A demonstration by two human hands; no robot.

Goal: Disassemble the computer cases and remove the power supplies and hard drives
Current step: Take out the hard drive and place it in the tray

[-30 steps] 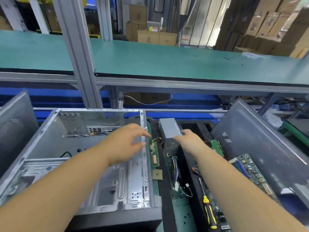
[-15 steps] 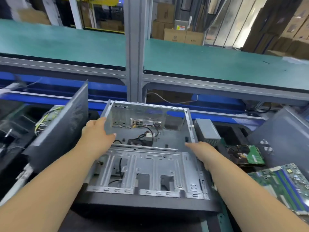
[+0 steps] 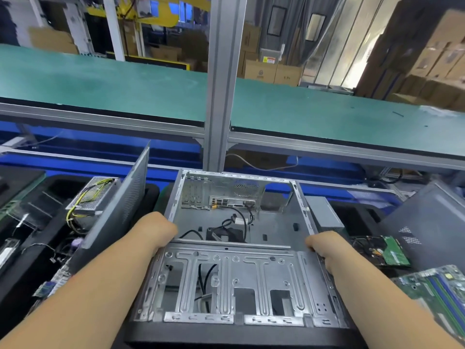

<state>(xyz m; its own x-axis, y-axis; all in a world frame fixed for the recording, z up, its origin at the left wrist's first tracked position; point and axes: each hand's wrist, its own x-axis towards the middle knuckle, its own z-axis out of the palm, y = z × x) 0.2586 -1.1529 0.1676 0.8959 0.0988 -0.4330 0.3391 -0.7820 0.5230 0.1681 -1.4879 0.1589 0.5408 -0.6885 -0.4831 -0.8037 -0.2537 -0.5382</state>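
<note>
You stand at a workbench w/ a green conveyor belt (image 3: pixel 314 109) running behind an aluminium post (image 3: pixel 220 79), and cardboard boxes stacked far back.

Going left to right: a power supply (image 3: pixel 91 197) w/ yellow and black wires lies in a black tray at the left, already out. Just beside it a grey side panel (image 3: pixel 120 197) leans tilted. Your left hand (image 3: pixel 156 231) grasps the left rim of the computer case (image 3: pixel 234 268), fingers curled over the edge. The case lies open-side up in the centre, btw. both hands. Inside I see only loose black cables (image 3: pixel 236 220) and the bare drive cage; no board or drive shows in it. Your right hand (image 3: pixel 324 248) grasps the right rim in the same way. Behind it stands a second grey power supply (image 3: pixel 323 212), then a hard drive (image 3: pixel 377 250) w/ green board up, and a motherboard (image 3: pixel 437 285) at the right edge.

Handling, as I judge: the shell is thin sheet steel, so prob. light now but stiff, and a bit awkward because it is wide. Stamped edges can be sharp, so hold on the folded rims, approx. mid-length as you do, not on the cage cutouts. The loose cables may swing and catch when you lift.
</note>
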